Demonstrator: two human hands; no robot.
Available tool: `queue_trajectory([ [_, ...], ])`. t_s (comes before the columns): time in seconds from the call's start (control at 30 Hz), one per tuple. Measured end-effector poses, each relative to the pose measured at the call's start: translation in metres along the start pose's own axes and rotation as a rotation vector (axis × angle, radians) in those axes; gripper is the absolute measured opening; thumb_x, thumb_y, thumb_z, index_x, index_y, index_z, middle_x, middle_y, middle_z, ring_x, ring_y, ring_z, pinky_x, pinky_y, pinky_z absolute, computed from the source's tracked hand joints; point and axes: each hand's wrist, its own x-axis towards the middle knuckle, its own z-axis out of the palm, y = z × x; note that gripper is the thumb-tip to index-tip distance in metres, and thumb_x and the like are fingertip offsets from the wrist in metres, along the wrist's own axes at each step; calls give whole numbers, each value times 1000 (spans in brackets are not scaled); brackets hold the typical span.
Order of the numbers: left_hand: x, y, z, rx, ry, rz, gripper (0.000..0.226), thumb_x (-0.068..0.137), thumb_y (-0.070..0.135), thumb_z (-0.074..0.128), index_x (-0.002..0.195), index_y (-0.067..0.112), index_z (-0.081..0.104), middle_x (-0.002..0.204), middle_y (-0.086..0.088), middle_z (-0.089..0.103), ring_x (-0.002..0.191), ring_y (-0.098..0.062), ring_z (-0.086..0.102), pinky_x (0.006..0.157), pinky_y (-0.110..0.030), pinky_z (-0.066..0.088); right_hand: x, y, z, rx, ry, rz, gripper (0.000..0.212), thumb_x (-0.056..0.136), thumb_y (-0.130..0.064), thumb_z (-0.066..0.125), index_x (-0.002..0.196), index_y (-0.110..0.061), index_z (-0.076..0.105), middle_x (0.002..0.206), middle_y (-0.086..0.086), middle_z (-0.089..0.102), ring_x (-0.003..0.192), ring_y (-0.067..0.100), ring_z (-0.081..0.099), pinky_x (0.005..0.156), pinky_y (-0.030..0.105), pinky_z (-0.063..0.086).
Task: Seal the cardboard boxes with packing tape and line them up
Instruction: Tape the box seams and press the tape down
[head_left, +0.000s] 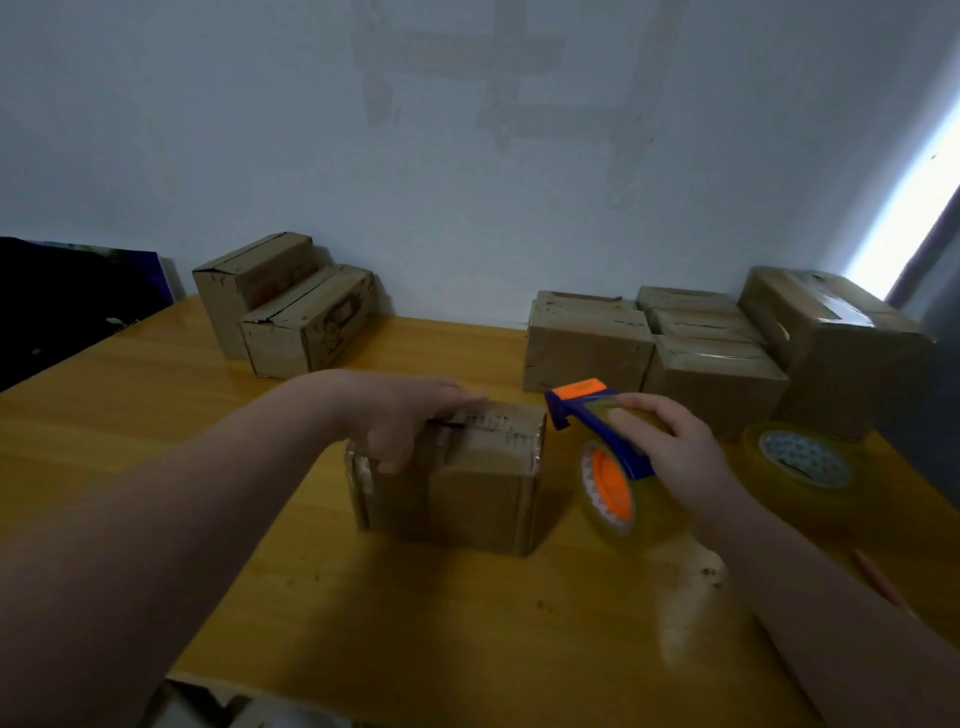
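On desk (156, 415), I am pressing left hand (400, 415) flat on box (478, 493) top, fingers straight; right hand (675, 447) gripping tape dispenser (623, 452) just beside box.

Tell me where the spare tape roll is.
Head view: the spare roll lies flat on the table at far right, just beyond the right hand holding the dispenser, in front of the big box.

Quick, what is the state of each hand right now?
Left hand: open, fingers pressing flat on top of the cardboard box.
Right hand: closed, holding the tape dispenser.
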Motion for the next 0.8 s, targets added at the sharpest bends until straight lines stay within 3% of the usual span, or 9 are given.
queue_trajectory([
  [0.1, 3, 11, 6, 327, 211, 5, 87, 84, 4, 60, 149, 41, 14, 153, 6, 24, 142, -25, 18, 112, -51, 29, 2, 2, -1, -182, -11, 28, 60, 76, -43, 76, 129, -30, 51, 115, -6, 53, 99, 13, 56, 75, 30, 51],
  [0.17, 4, 22, 11, 376, 350, -25, 72, 88, 12, 58, 146, 39, 25, 149, 1, 30, 139, -26, 25, 104, -48, 41, 5, -4, -4, -328, -42, 75, 73, 75, -45, 76, 138, -27, 43, 114, -6, 48, 101, 15, 51, 77, 31, 48],
  [0.3, 6, 49, 20, 150, 494, -63, 43, 96, 32, 48, 138, 33, 42, 136, -1, 46, 123, -21, 44, 94, -40, 49, 9, -23, -12, -680, -124, 126, 60, 76, -51, 71, 123, -17, 53, 97, -1, 59, 89, 16, 57, 79, 34, 53],
  [0.37, 9, 61, 27, 115, 492, -82, 48, 95, 52, 40, 139, 33, 41, 135, -2, 49, 121, -22, 46, 93, -42, 48, 7, -32, -11, -883, -158, 103, 62, 78, -55, 66, 125, -16, 52, 94, -1, 58, 84, 14, 56, 78, 33, 52],
  [0.43, 11, 69, 35, 171, 442, -107, 62, 90, 62, 42, 143, 31, 36, 142, -1, 44, 128, -25, 41, 94, -43, 48, 5, -35, -7, -1018, -163, 99, 78, 82, -58, 61, 143, -18, 34, 108, 3, 56, 93, 19, 57, 81, 34, 53],
  [0.53, 11, 71, 40, 187, 431, -129, 60, 92, 47, 52, 145, 30, 32, 146, 1, 38, 130, -26, 36, 93, -42, 49, 1, -28, 0, -1055, -168, 114, 79, 85, -50, 60, 147, -22, 19, 107, 5, 52, 93, 23, 57, 81, 37, 54],
  [0.67, 5, 58, 39, 89, 446, -106, 62, 90, 18, 58, 144, 37, 34, 145, 7, 39, 129, -20, 40, 88, -38, 53, -2, -24, -2, -979, -159, 104, 81, 80, -36, 69, 145, -25, 22, 108, 6, 52, 92, 23, 56, 76, 35, 53],
  [0.8, 1, 40, 43, 7, 489, -77, 66, 87, 8, 59, 142, 38, 36, 145, 9, 41, 132, -16, 38, 102, -40, 46, -6, -22, -12, -745, -132, 89, 78, 77, -11, 71, 142, -27, 31, 103, 2, 49, 89, 20, 53, 70, 31, 49],
])
